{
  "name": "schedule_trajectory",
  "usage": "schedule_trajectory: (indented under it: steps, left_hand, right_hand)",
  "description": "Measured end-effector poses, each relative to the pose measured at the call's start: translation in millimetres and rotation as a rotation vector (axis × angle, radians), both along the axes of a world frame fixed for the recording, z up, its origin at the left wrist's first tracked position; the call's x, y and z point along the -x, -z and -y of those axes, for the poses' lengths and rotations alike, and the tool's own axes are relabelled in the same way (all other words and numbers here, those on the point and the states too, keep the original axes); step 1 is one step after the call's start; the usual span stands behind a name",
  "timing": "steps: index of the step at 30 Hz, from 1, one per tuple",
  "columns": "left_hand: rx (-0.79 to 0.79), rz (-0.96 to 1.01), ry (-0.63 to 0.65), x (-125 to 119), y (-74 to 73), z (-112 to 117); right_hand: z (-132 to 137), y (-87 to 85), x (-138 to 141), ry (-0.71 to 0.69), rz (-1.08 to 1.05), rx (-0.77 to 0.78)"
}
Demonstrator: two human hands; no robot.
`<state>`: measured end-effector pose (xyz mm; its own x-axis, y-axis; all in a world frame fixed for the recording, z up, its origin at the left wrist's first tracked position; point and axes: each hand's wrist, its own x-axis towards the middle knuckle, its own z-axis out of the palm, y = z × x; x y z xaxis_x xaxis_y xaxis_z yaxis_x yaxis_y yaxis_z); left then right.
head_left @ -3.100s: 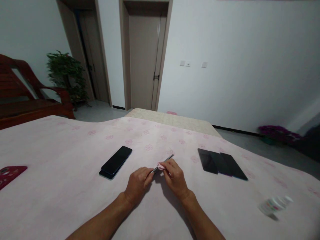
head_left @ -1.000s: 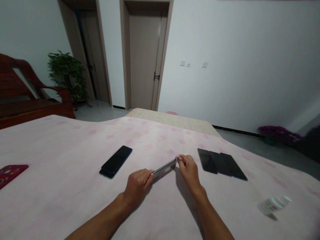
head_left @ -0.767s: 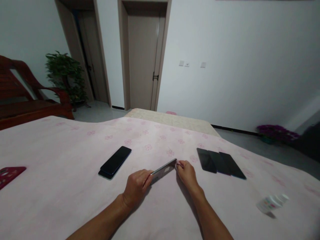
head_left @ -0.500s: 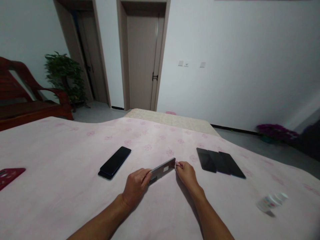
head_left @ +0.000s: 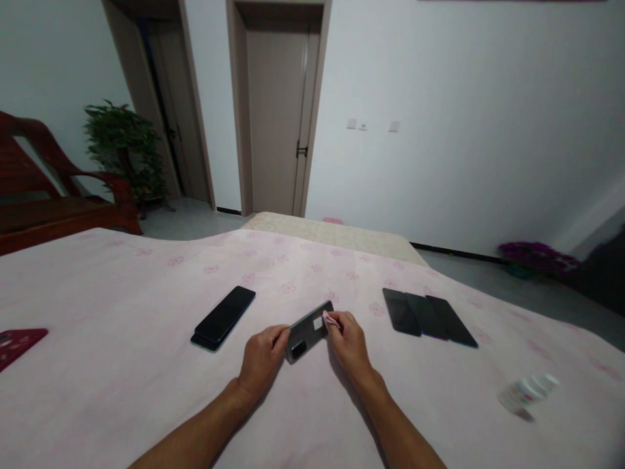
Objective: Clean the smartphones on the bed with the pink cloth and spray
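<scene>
A grey phone [head_left: 307, 329] is propped on its long edge on the pink cloth, its back with the camera block tilted toward me. My left hand [head_left: 261, 358] grips its near end between thumb and fingers. My right hand [head_left: 347, 342] is closed on a small pink cloth [head_left: 329, 319] and presses it against the phone's back near the far end.
A black phone [head_left: 223, 316] lies left of my hands. Three dark phones [head_left: 427, 316] lie side by side at right. A small white bottle [head_left: 526, 393] lies at far right, a red phone case [head_left: 19, 340] at far left. The pink tablecloth [head_left: 122, 378] covers the table.
The phone has been tipped from nearly edge-on to show its back. My right hand slid from the phone's far tip back along it with the pink cloth.
</scene>
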<state>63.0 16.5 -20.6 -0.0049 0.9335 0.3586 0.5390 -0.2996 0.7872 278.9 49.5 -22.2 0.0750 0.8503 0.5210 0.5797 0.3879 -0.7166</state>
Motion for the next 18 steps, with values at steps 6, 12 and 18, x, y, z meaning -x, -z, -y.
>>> schedule_trajectory:
  steps: [6,12,18]
  left_hand:
    - [0.183,0.248,-0.012,2.5,10.1,-11.5]
    - [0.522,0.711,0.037,-2.0,1.4,-17.5]
    - [0.737,0.995,0.084,-2.0,-10.4,-15.8]
  right_hand:
    - [-10.3,9.9,-14.4,0.150,0.089,0.016]
    - [-8.9,16.4,-10.7,0.052,0.001,0.013]
    - [0.7,8.4,6.4,0.052,-0.189,0.019]
